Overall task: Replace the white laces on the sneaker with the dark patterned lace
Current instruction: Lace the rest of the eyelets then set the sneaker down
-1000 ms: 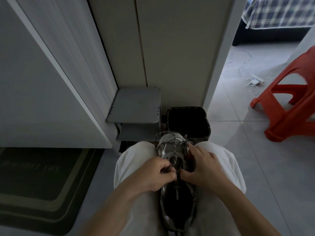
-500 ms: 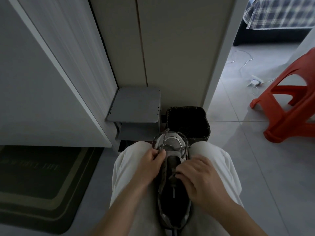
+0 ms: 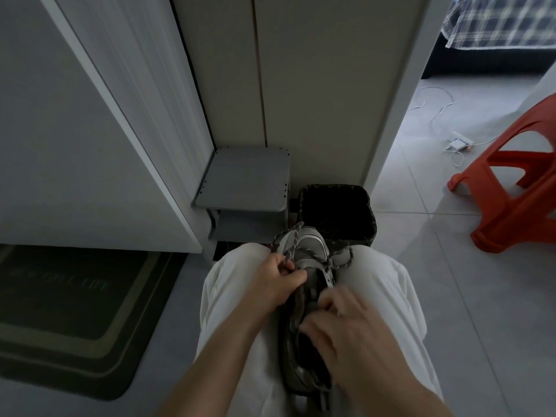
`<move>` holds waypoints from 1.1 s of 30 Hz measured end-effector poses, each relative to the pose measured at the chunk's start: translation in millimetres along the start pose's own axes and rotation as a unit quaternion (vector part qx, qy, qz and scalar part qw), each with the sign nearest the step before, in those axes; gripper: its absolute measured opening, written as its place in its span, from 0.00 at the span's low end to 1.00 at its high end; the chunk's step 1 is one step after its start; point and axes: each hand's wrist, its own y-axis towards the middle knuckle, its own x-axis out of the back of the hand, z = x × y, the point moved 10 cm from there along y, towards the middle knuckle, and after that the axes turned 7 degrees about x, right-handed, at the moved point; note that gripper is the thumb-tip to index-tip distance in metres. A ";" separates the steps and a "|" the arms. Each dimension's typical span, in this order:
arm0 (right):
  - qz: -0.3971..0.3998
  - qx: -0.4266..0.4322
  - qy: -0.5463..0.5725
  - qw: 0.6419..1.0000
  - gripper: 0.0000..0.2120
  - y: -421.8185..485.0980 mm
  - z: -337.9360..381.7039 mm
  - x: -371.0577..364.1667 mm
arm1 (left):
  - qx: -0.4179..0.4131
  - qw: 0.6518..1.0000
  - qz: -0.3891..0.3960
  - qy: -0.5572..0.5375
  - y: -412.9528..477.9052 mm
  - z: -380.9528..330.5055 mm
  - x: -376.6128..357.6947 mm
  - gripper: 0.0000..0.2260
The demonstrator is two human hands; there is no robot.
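Low at frame centre, knees (image 3: 240,266) wedge the sneaker (image 3: 310,249) steady so the left hand (image 3: 275,281), grip narrow, pinches the dark patterned lace (image 3: 346,257) at its left side; the blurred right hand (image 3: 352,329) rests on its opening, grip unclear

- The doormat (image 3: 75,311) on the floor to the left carries one line of pale capital lettering across its dark middle panel; from here it is too dim and blurred to make out a single word.
- No other writing, brand, number or sign in the room can be read.
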 end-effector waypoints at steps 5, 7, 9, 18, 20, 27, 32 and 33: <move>-0.006 -0.132 -0.209 0.969 0.11 27.7 -40.8 -5.9 | -0.013 1.000 -0.011 0.015 1.8 -2.5 -0.3 0.10; 0.015 -0.150 -0.227 0.962 0.19 37.0 -53.4 -27.1 | -0.009 1.000 -0.013 0.003 2.5 -2.5 -0.5 0.10; 0.004 -0.158 -0.217 0.963 0.18 39.2 -56.4 -30.6 | 0.004 1.000 -0.005 -0.006 3.8 -0.6 -1.7 0.10; -0.158 0.042 -0.066 0.984 0.06 -7.3 -9.9 5.2 | -0.003 1.000 0.005 0.013 14.2 1.1 -6.5 0.13; -0.145 0.083 -0.074 0.983 0.06 -14.7 4.7 -3.5 | -0.010 1.000 0.000 0.018 10.6 -2.5 -6.9 0.12; -0.036 0.163 -0.039 0.985 0.06 -12.0 9.4 -4.5 | -0.046 0.980 0.016 -0.191 -13.2 -25.0 11.0 0.13; 0.014 0.246 -0.074 0.966 0.07 -14.0 36.2 -31.3 | -0.139 0.982 -0.047 0.120 -20.1 -37.3 4.3 0.07; 0.011 0.232 -0.103 0.967 0.08 -11.8 35.4 -35.7 | -0.162 0.975 -0.034 0.150 -21.4 -41.3 -4.5 0.06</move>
